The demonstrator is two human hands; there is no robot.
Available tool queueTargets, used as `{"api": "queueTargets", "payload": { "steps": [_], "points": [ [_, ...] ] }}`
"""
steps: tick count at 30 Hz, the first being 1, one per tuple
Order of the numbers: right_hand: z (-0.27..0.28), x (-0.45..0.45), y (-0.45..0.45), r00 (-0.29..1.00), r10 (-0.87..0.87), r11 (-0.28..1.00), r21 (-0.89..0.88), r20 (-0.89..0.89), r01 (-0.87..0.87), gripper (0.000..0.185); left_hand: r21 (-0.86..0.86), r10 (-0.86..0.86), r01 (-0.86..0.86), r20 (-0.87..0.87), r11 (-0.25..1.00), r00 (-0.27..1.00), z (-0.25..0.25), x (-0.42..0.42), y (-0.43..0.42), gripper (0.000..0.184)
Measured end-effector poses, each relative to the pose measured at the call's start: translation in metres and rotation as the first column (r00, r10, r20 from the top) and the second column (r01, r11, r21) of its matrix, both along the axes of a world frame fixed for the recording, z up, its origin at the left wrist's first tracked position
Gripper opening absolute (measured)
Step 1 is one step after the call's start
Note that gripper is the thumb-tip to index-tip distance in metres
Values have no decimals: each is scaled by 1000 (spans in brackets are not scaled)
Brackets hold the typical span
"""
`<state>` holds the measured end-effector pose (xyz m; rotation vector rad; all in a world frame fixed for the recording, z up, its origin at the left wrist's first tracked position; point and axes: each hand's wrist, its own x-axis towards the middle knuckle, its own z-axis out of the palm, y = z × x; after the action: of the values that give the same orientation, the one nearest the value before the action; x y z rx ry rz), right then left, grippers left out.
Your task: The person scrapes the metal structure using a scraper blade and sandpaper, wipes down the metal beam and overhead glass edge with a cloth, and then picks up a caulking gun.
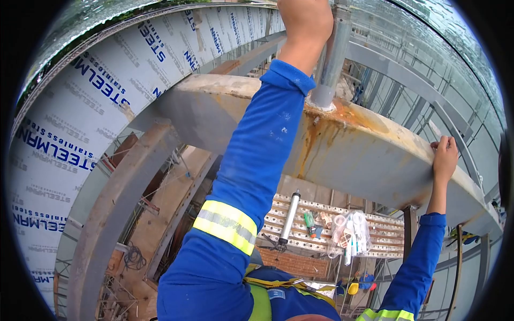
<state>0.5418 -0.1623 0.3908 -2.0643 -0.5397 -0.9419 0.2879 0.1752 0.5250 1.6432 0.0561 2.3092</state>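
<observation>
My left hand [308,24] is raised at the top edge of the view, close beside a round grey metal post [330,69]. Its fingers are cut off or turned away, so I cannot make out what it holds. The post rises from a large grey steel beam [358,155], with rust stains [348,117] and white material around its base. Over on the right, my right hand [445,158] grips the top edge of that beam, its fingers curled over it.
Below, a perforated metal platform [385,224] carries a caulking gun [290,216], a green bottle [310,222] and clear plastic bags [350,232]. A printed curved panel [80,107] stands left. A yellow harness strap [273,281] crosses my body. Far below is a yellow helmet [353,289].
</observation>
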Motion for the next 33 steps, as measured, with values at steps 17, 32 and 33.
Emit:
{"api": "queueTargets", "payload": {
  "steps": [17,32,33],
  "points": [
    [-1,4,-1,999,-29,999,-31,23,30,37,145,33,-37,34,989,999,-4,-23,-39,21],
    [-20,47,-16,996,88,994,62,-28,-86,39,-326,-983,937,82,128,163,-253,-228,-14,14],
    [-23,56,-15,991,132,984,123,3,-132,38,-387,-990,912,94,-138,-110,-312,-249,5,16]
  ]
}}
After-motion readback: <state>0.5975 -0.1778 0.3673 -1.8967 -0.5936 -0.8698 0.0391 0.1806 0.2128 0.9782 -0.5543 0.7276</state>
